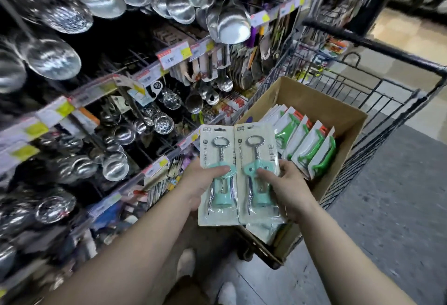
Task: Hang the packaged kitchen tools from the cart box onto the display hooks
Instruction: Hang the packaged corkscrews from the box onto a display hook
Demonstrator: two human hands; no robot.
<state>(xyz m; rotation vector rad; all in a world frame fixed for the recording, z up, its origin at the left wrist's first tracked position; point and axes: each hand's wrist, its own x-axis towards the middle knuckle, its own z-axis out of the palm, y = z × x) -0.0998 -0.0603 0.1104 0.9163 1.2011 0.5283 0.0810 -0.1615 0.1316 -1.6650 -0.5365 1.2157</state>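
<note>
The left hand (203, 179) held one carded corkscrew, the left pack (217, 176), with the thumb curled over the front of the card and the fingers behind it. The right hand (285, 188) held a second one, the right pack (257, 174), in the same way, its thumb pressing on the mint body of the tool. Both packs were in the air just in front of the near left corner of the box (321, 111), side by side, and their inner edges touched or slightly overlapped.

The long axis of each pack ran nearly upright in the view, a little tilted. The hang hole at the top of each card pointed away from the person, toward the box and the shelf (154, 67), and the bottom edge pointed to the person. Each card was pale, with a small dark logo at the top corner and a clear blister. Inside was a wing corkscrew with a metal ring head at the top, a screw stem below it and a mint green body with metal arms.

The box was brown cardboard, open at the top, and stood in a black wire cart (377, 91). In it, behind the two packs, stood a row of cards with green tools (314, 150). Left of the box, ladles (232, 26) and skimmers hung from the shelf hooks.
</note>
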